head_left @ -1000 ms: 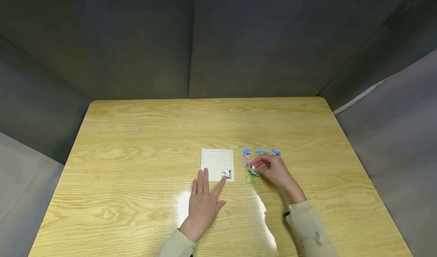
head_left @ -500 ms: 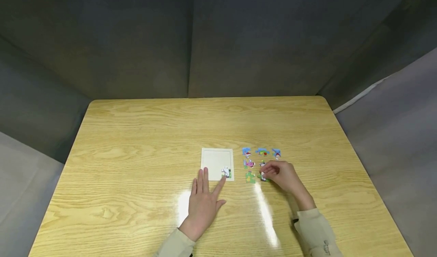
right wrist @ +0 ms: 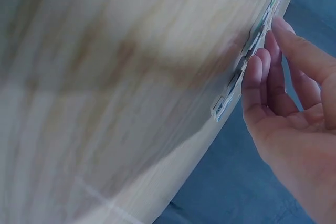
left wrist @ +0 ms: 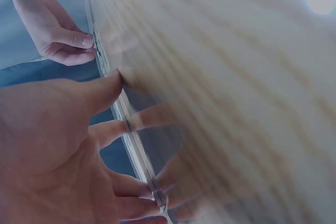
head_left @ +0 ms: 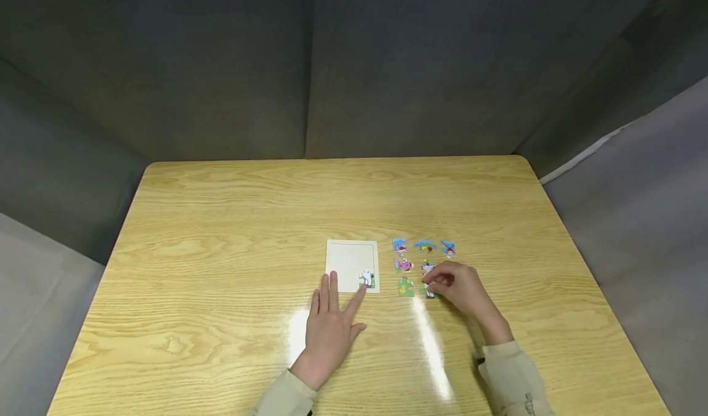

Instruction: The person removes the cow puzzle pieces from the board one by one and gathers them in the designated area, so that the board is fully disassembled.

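A square white puzzle tray (head_left: 344, 256) lies flat on the table, with one white-and-green puzzle piece (head_left: 367, 278) in its lower right corner. My left hand (head_left: 329, 336) rests with straight fingers at the tray's near edge, its index fingertip touching that piece. To the right of the tray, my right hand (head_left: 461, 287) pinches a white-and-green puzzle piece (head_left: 429, 291) between thumb and fingers, low at the tabletop. Its fingers partly cover that piece and the one just beyond it. In the right wrist view, the thumb and fingers (right wrist: 254, 80) come right up to the row of pieces.
Other puzzle pieces lie in loose rows: a blue one (head_left: 399, 246), a blue-green one (head_left: 424, 246), a blue-red one (head_left: 448, 247), a pink one (head_left: 405, 265) and a green-yellow one (head_left: 406, 287). The wooden table (head_left: 221, 231) is bounded behind by grey panels (head_left: 415, 66).
My right hand has moved right from beside the pink piece, carrying a puzzle piece. Over the last half second it has barely shifted, while the piece turned slightly. The left hand stays put.
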The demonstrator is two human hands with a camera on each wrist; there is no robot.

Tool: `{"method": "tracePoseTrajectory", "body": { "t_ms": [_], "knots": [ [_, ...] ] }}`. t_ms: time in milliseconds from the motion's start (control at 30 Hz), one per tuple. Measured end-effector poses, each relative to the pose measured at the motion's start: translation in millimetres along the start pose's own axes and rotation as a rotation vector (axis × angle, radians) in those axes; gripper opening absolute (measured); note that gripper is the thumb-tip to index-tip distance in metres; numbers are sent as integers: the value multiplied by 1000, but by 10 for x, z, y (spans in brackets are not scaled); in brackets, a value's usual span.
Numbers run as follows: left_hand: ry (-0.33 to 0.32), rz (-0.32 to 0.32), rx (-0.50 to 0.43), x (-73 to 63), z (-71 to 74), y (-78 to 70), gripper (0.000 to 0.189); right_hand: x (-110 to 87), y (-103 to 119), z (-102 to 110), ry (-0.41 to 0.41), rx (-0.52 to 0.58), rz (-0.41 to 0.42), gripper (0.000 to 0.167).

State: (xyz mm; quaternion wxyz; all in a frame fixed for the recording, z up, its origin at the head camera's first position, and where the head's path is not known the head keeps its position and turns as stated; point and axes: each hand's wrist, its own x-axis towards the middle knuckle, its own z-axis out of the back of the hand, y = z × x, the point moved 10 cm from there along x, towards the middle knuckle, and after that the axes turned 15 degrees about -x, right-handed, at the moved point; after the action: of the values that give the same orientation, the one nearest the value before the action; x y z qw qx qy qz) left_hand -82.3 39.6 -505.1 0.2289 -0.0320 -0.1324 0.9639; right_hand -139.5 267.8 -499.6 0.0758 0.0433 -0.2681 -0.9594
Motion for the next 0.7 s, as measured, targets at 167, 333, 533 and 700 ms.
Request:
{"method": "tracePoseTrajectory", "body": {
  "t_ms": [167, 333, 533, 700],
  "knots": [
    [13, 10, -14, -6, -8, 10, 68, 24, 99, -15, -22, 53, 40, 11],
    [23, 16, -27, 0, -9, 13, 68, 138, 265, -131, -9, 110, 36, 10],
    [13, 14, -45, -2, 6, 2, 67, 302, 577, -307, -6, 104, 67, 10],
    [18, 12, -56, 5, -2, -11, 65, 415, 764, -425, 6, 108, 50, 12]
  ]
}}
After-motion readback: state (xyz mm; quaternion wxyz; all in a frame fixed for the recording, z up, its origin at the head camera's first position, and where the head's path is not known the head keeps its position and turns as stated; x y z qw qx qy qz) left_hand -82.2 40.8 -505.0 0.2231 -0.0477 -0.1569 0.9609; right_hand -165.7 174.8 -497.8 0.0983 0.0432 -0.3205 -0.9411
